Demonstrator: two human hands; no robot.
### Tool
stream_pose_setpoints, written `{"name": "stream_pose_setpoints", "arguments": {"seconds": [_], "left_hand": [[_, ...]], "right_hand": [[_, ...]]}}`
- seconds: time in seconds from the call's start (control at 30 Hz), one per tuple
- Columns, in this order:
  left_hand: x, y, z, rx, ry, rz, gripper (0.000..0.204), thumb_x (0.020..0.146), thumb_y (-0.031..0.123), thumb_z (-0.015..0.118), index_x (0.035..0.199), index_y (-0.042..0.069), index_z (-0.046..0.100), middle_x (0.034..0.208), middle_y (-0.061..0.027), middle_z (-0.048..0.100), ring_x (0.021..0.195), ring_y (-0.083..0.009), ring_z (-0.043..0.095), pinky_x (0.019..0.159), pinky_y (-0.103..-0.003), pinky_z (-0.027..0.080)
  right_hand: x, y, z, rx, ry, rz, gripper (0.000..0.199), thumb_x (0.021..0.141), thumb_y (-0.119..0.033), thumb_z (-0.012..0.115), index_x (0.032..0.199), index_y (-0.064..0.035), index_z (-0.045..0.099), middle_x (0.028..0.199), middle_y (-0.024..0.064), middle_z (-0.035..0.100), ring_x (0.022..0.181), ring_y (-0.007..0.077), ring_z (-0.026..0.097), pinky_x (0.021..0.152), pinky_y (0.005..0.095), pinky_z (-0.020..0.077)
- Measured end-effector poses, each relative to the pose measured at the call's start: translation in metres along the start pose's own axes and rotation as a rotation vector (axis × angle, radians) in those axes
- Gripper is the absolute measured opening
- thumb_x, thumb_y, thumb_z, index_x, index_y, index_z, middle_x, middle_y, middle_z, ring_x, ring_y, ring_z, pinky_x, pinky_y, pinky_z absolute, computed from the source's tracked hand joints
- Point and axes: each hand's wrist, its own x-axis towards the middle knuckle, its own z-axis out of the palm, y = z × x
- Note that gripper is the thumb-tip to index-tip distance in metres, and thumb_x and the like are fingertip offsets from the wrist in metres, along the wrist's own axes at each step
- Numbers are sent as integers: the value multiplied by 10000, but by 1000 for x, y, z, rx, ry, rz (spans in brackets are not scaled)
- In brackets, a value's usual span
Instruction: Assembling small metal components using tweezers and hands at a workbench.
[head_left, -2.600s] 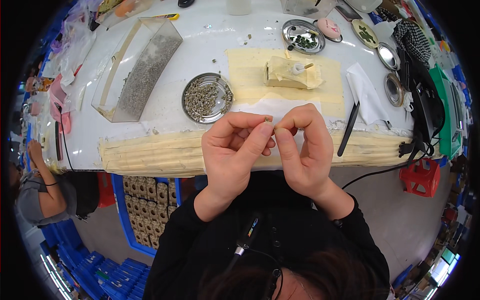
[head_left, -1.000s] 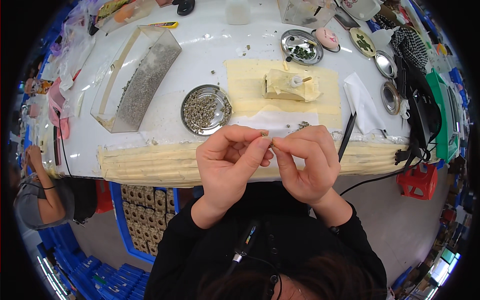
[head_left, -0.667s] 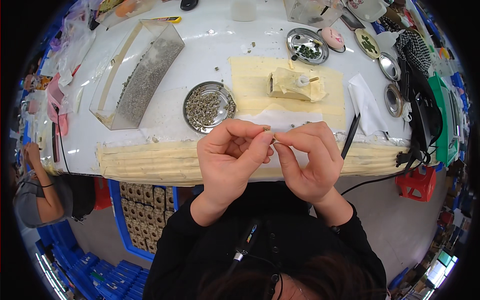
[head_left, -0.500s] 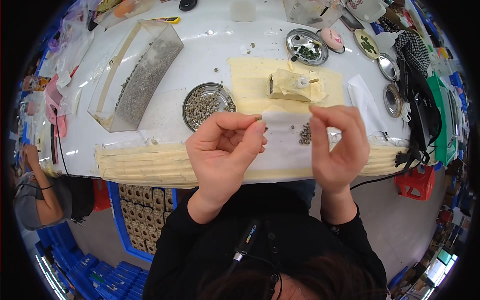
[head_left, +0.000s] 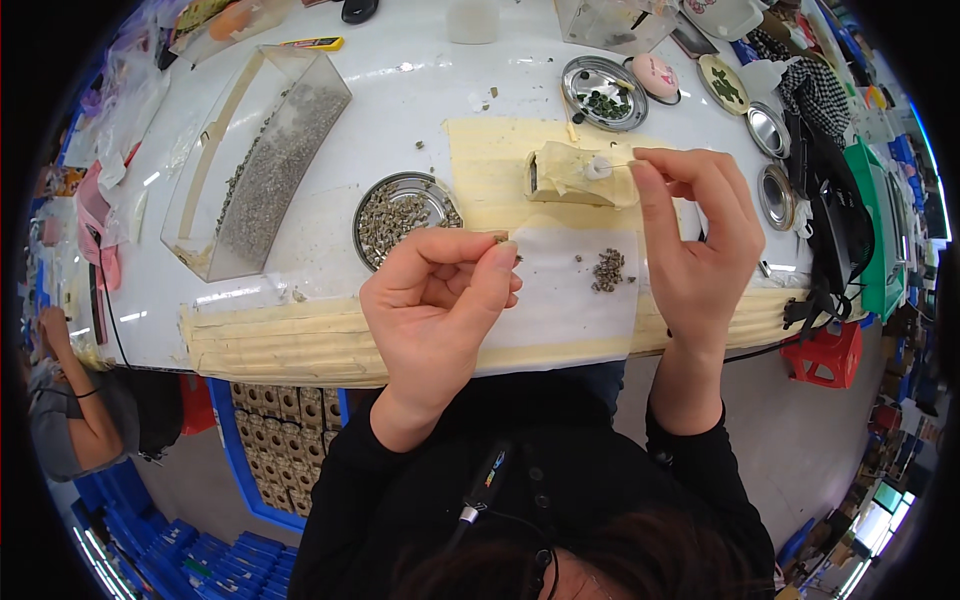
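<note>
My left hand [head_left: 440,300] pinches a tiny brownish bead [head_left: 500,237]; my right hand [head_left: 695,240] pinches a thin wire [head_left: 618,166]. A loose grip could drop either.

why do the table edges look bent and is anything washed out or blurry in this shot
Head view: fisheye lens bows the white table and its taped front edge toward the rim, with black corners; overhead light glares on the tabletop near the clear tray; left hand and right hand are sharp, and the outer rim clutter is squeezed and soft.
</note>
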Motion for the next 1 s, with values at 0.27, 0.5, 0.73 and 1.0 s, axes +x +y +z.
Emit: {"name": "stream_pose_setpoints", "arguments": {"seconds": [0.27, 0.5, 0.73, 1.0], "left_hand": [[-1, 1, -2, -60, -22, -24, 116, 826, -42, 672, 928, -31, 617, 816, -82, 670, 699, -88, 646, 629, -210, 543], [-1, 1, -1, -46, -18, -54, 121, 825, -38, 677, 930, -34, 615, 822, -84, 671, 707, -92, 648, 635, -206, 537], [-1, 0, 0, 4, -15, -25, 89, 841, -27, 664, 917, -21, 617, 800, -69, 666, 680, -91, 645, 598, -204, 532], [-1, 1, 0, -14, -21, -44, 120, 819, -50, 680, 921, -47, 617, 834, -87, 665, 716, -100, 647, 645, -209, 533]], "right_hand": [[-33, -28, 9, 572, -39, 86, 93, 893, -4, 600, 965, 49, 573, 848, 103, 620, 734, 147, 626, 623, 235, 491], [-41, -31, 21, 699, -109, 101, 109, 953, -33, 509, 1008, 50, 467, 912, 107, 599, 811, 172, 687, 679, 245, 552], [-41, -31, 16, 578, -220, 44, 176, 998, -120, 398, 1039, 52, 386, 932, 171, 536, 829, 240, 657, 727, 344, 595], [-43, -31, 22, 590, -66, -1, 115, 881, 21, 610, 965, 27, 531, 863, 112, 639, 753, 195, 635, 654, 258, 506]]}}
